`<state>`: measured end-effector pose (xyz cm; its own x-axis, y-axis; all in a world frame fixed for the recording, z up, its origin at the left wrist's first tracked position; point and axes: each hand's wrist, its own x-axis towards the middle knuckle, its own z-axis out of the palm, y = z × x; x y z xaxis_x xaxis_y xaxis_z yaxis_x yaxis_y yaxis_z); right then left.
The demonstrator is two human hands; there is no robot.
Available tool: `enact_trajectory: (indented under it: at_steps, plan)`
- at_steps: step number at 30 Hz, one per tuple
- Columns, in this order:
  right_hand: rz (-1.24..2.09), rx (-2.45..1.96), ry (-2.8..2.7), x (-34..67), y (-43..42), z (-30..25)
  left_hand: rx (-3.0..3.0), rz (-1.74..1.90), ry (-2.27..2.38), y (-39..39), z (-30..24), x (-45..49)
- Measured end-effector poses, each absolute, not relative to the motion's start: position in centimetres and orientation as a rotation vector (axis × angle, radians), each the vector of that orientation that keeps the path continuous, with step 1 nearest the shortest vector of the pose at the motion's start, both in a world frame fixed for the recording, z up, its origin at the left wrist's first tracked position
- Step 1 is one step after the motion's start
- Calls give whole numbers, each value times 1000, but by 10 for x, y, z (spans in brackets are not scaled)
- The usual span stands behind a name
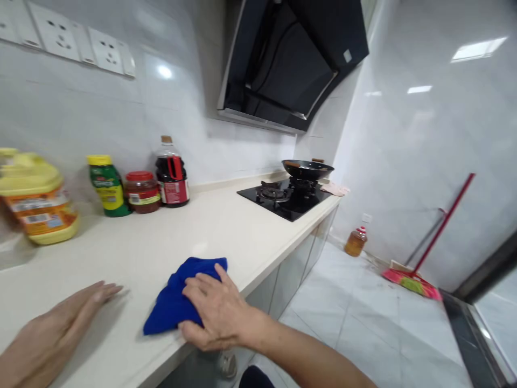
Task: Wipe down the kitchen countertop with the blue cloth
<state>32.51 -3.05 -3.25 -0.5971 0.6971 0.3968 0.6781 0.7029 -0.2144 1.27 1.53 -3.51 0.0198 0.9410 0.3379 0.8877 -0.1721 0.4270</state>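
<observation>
A folded blue cloth (173, 302) lies on the cream countertop (226, 226) near its front edge. My right hand (218, 310) presses on the cloth, thumb at its near side and fingers bent over its right part. At the lower left, my left hand (60, 334) hovers at or just over the counter, fingers stretched out together and nothing in it. Whether its edge touches the surface I cannot tell.
Along the wall stand a yellow jug (44, 210), a green bottle (107, 188), a red-lidded jar (142, 194) and a dark sauce bottle (173, 178). A wok (307, 171) sits on the gas stove (278, 200) beneath the range hood (291, 64). A broom (440, 237) and oil jug (356, 242) are on the floor.
</observation>
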Motion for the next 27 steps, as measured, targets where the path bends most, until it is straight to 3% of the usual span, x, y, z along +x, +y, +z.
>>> enact_trajectory:
  at_steps: [8, 18, 27]
  plan:
    - [639, -1028, -2746, 284, 37, 3, 2248, 939, 1832, 4, -16, 35]
    - [507, -710, -2860, 168, 87, -4, 2134, 1022, 1965, 20, -17, 19]
    - [526, -905, -2708, 182, 100, 4, 2154, 1036, 1956, 57, -68, -29]
